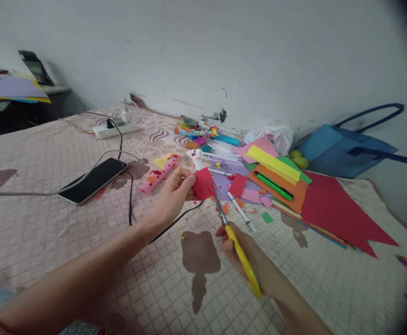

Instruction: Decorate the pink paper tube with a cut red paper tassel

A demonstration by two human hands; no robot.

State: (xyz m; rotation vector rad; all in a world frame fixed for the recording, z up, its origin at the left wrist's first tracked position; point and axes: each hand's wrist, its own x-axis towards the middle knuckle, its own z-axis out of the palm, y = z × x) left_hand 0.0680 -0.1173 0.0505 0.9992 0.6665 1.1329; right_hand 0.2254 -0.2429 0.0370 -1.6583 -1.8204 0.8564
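Between the thumb and fingers of my left hand is a small piece of red paper. My right hand grips a pair of scissors with yellow handles. Their metal blades point up and away, at the right edge of the red paper; whether they cut into it is too small to tell. Just beyond my left hand stands a white glue gun. Another red paper piece lies right of the blades, near a white marker.
A pink decorated paper roll, a black tablet-like device and a power strip with cables lie left. Coloured sheets, a green pen and a blue bag are right. Paper scraps dot the patterned cloth.
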